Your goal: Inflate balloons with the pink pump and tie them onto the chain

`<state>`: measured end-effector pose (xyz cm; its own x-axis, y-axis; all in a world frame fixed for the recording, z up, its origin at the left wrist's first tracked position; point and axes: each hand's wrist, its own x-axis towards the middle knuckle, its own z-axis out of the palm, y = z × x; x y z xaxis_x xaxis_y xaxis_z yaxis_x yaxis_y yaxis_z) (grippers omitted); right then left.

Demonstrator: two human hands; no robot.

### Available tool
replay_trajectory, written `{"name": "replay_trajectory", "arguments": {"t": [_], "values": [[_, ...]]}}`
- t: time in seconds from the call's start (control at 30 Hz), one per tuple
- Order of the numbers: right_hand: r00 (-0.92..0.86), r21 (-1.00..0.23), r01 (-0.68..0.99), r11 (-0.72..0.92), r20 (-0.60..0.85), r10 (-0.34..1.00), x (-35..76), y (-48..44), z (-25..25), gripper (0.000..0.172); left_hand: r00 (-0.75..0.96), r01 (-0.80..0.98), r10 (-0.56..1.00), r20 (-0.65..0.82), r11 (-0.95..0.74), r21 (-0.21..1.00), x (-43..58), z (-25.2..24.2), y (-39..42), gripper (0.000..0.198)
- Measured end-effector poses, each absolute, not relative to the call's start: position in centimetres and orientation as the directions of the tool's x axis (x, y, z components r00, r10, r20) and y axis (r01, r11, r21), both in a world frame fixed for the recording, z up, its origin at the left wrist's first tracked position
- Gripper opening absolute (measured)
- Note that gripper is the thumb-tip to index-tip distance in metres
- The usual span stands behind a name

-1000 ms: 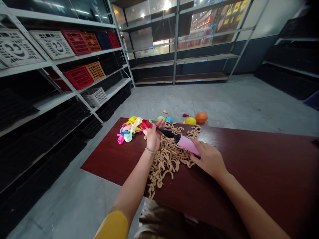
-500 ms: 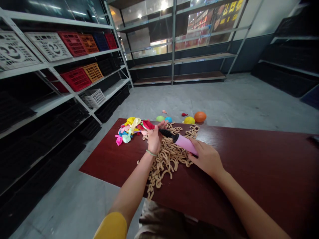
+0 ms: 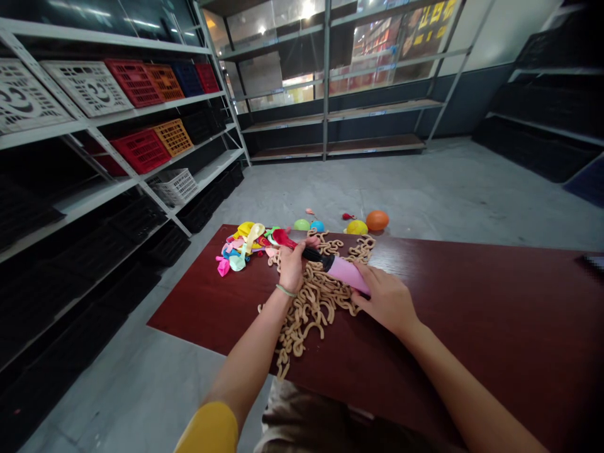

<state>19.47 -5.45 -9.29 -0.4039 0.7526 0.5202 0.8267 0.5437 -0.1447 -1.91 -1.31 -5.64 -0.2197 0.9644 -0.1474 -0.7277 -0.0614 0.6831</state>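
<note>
A balloon pump point(image 3: 348, 275) with a pink barrel and a black nozzle slants across the table. My right hand point(image 3: 387, 301) is wrapped around the barrel's near end. At the nozzle end, my left hand point(image 3: 291, 267) is closed around the neck of a red balloon point(image 3: 284, 238) and the nozzle tip; the fingers partly hide how they join. The balloon looks mostly limp and points away to the left. Below both hands lies a heap of tan, curled, rope-like pieces point(image 3: 314, 302). Left of my left hand is a pile of flat, many-coloured balloons point(image 3: 243, 245).
The dark red-brown table point(image 3: 453, 302) stretches right. Beyond its far edge, an orange balloon point(image 3: 377, 220), a yellow balloon point(image 3: 357, 227) and other small ones lie on the grey floor point(image 3: 425, 182). Shelves with plastic crates point(image 3: 141, 151) stand left; a metal rack point(image 3: 325, 113) stands behind.
The view has shifted slightly, moving the scene a little to the left. The red balloon sits a touch differently in front of my left hand. Both hands keep their grips.
</note>
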Motion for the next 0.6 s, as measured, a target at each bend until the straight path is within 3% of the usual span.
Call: {"name": "replay_trajectory", "arguments": {"t": [0.1, 0.2, 0.3, 0.4, 0.6], "values": [[-0.386, -0.167, 0.830, 0.532, 0.516, 0.765, 19.3, -5.5, -9.1, 0.056, -0.226, -0.723, 0.973, -0.051, -0.132, 0.678, -2.0, -5.7, -1.6, 0.045], [-0.350, -0.182, 0.845, 0.503, 0.524, 0.776, 19.2, -5.5, -9.1, 0.054, -0.110, -0.777, 0.994, -0.023, -0.071, 0.626, -2.0, -5.8, -1.8, 0.027], [-0.327, -0.195, 0.852, 0.487, 0.529, 0.784, 19.1, -5.4, -9.3, 0.053, -0.053, -0.796, 0.998, -0.021, -0.030, 0.604, -1.9, -5.8, -1.9, 0.036], [-0.336, -0.193, 0.850, 0.490, 0.517, 0.787, 19.0, -5.5, -9.4, 0.054, -0.125, -0.771, 0.992, -0.026, -0.081, 0.632, -1.5, -5.8, -1.9, 0.040], [-0.369, -0.193, 0.830, 0.524, 0.515, 0.774, 18.7, -5.6, -9.3, 0.054, -0.265, -0.735, 0.964, 0.028, -0.221, 0.641, -1.0, -5.9, -1.9, 0.022]]}}
